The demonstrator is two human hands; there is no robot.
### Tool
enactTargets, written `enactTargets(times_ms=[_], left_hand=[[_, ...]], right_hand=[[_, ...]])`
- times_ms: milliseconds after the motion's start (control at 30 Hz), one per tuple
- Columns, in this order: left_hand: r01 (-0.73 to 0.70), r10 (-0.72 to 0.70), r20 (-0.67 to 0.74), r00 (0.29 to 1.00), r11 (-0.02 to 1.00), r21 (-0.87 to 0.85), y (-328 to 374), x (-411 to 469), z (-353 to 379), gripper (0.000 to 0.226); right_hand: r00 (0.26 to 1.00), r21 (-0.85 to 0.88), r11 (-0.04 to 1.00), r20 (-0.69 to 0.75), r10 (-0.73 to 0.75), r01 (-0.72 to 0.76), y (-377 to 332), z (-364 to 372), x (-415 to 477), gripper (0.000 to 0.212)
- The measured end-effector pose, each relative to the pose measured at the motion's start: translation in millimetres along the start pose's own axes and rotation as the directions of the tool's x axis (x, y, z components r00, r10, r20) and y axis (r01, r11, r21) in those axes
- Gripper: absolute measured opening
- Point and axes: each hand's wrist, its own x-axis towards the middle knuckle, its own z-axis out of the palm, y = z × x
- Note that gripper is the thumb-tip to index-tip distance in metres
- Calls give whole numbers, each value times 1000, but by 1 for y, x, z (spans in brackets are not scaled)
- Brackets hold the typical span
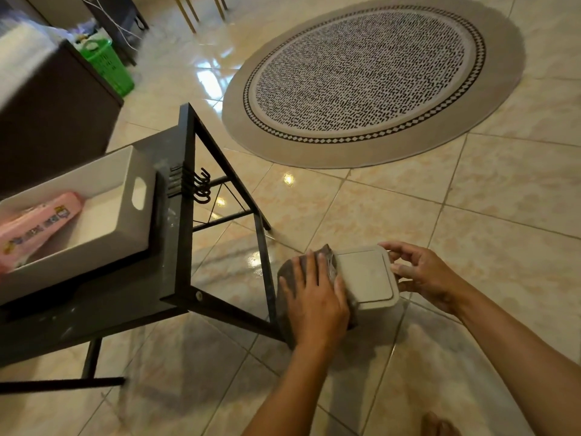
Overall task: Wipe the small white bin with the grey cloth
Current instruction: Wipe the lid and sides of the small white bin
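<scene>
a small white bin (367, 280) stands on the tiled floor (393, 199) with its lid closed, just to the right of the near leg of a black metal-framed table (185, 196), as a person wipes it down. the grey cloth (284, 297) is draped against the bin's left wall, and the left hand (314, 297) lies flat on it, fingers spread and pressed against the cloth rather than curled around it. the right hand (424, 275) steadies the bin from the right, fingertips lightly curled against the lid's far-right corner and edge, pinching nothing firmly as far as can be seen

the wiping appears to be under way on the left side only; the lid top looks uncovered by the cloth, and the right, near and far walls are either hidden or out of the cloth's reach, so most of the bin seems left to do. whether the left wall is already clean cannot be told

on the table to the left sits a white tray (138, 196) holding a pink packet (34, 225). farther off, a round patterned rug (374, 80) covers the floor, and a green basket (110, 64) stands at the far left beside dark furniture. a bare foot (438, 424) shows at the near edge
</scene>
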Motion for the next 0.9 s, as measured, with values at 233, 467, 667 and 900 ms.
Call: enactTargets(times_ms=[233,467,667,900], left_hand=[[-215,213,63,975,976,34,40,3,14,61],[-36,36,5,999,999,28,6,-19,5,63],[-229,226,79,971,973,37,47,0,10,59],[-79,79,52,996,997,6,-6,0,-1,60]], right_hand=[[1000,0,1000,7,-6,6,-2,2,-1,37],[1000,25,1000,8,-10,10,0,4,0,36],[1000,7,1000,17,-6,5,0,3,1,37],[1000,18,1000,3,3,-3,0,4,1,37]])
